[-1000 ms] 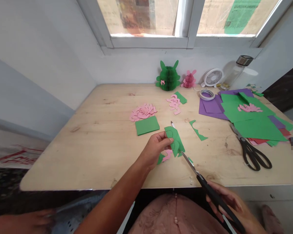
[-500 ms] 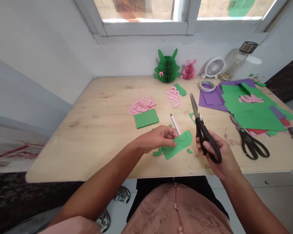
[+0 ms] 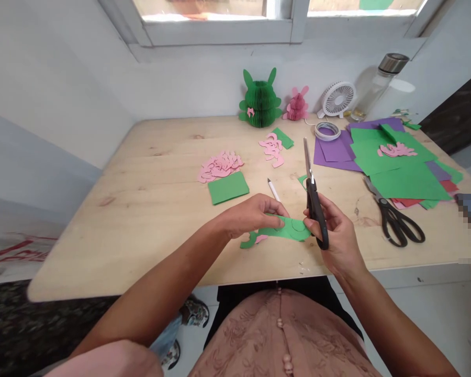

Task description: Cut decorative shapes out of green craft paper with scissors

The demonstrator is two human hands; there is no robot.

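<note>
Between the thumb and fingers of my left hand (image 3: 255, 215) is a piece of green paper (image 3: 292, 229) with curved outlines drawn on it. My right hand (image 3: 339, 235) is closed around the black handles of a pair of scissors (image 3: 316, 207), blades pointing up and away from me. Its thumb meets the right end of the green paper. Beyond the paper lies a white pen (image 3: 273, 188), partly hidden by my left hand. A curved green scrap (image 3: 248, 242) and a bit of pink paper (image 3: 261, 239) lie under and beside the held paper.
Pink cutouts (image 3: 222, 166) and a folded green sheet (image 3: 228, 188) lie left of the pen. A second pair of scissors (image 3: 398, 220) and stacked green sheets (image 3: 412, 180) are at right. Paper figures, a small fan (image 3: 338, 99) and a glass bottle (image 3: 371, 97) stand along the wall.
My right hand has moved left with the scissors and now touches the green paper. The paper has turned to lie more level in my left hand. The view has shifted slightly.
</note>
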